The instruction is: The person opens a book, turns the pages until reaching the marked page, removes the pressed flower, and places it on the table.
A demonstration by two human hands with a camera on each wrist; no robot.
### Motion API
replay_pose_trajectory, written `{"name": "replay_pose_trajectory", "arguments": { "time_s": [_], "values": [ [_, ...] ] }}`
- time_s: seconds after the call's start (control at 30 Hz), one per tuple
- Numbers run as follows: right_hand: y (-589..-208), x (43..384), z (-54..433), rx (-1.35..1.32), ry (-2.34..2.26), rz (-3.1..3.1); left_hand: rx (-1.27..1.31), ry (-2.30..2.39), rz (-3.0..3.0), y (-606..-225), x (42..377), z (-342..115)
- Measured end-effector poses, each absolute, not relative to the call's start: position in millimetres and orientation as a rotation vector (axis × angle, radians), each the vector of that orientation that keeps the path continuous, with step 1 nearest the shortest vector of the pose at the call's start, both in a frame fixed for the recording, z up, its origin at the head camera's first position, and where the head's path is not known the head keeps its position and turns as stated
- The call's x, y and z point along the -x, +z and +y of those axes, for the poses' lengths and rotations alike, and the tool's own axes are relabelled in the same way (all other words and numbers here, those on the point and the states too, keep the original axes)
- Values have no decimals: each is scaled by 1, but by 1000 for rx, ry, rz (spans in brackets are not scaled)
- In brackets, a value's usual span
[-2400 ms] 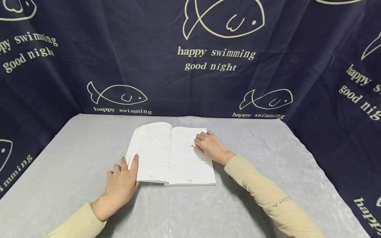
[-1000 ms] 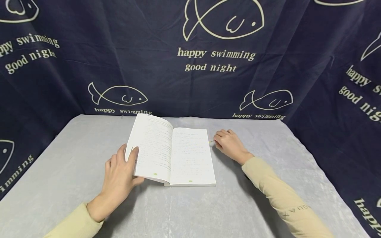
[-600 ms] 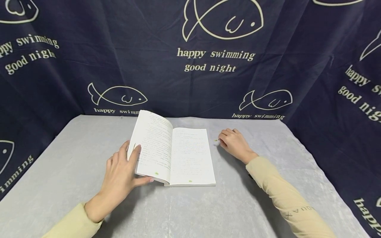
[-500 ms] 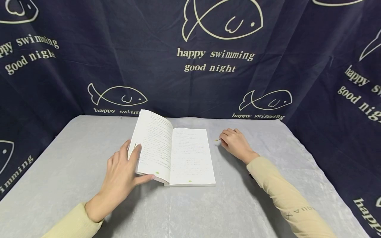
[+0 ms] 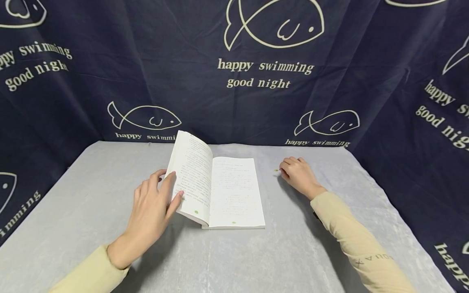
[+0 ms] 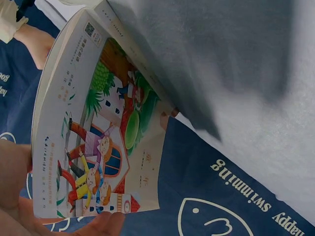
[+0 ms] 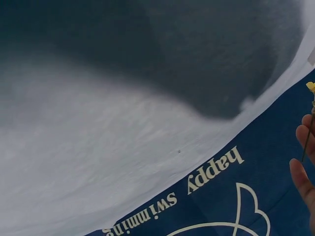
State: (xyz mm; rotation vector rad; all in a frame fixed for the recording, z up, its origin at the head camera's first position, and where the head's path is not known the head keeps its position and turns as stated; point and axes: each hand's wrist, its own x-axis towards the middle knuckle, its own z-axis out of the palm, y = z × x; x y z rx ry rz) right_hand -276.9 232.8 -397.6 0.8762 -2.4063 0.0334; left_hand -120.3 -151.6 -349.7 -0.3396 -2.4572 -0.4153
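An open paperback book [image 5: 236, 191] lies in the middle of the table, its right half flat and its left half raised at a slant. My left hand [image 5: 150, 203] grips that raised half at its outer edge, thumb on the printed page and some fingers behind. The left wrist view shows the book's colourful illustrated cover [image 6: 106, 132] from outside. To the right of the book, my right hand [image 5: 299, 176] pinches a small dried yellow flower [image 7: 310, 87] by its thin stem. In the head view only the tiny flower head shows, left of the fingertips.
A grey cloth covers the table [image 5: 234, 260]. Dark blue curtains [image 5: 205, 93] printed with white fish and lettering hang behind it and at both sides. Pale sleeves [image 5: 351, 236] cover both forearms.
My right hand has moved right, off the right-hand page, taking the flower with it. My left hand has lifted the book's left half up toward the spine, and its thumb now lies on the page.
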Motion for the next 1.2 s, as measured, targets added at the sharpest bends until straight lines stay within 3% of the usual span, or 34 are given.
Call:
{"name": "replay_pose_trajectory", "arguments": {
  "time_s": [1.2],
  "values": [
    [-410,270,243,-979,-45,-2510,376,-583,-2381,-332,132,-131]
  ]
}}
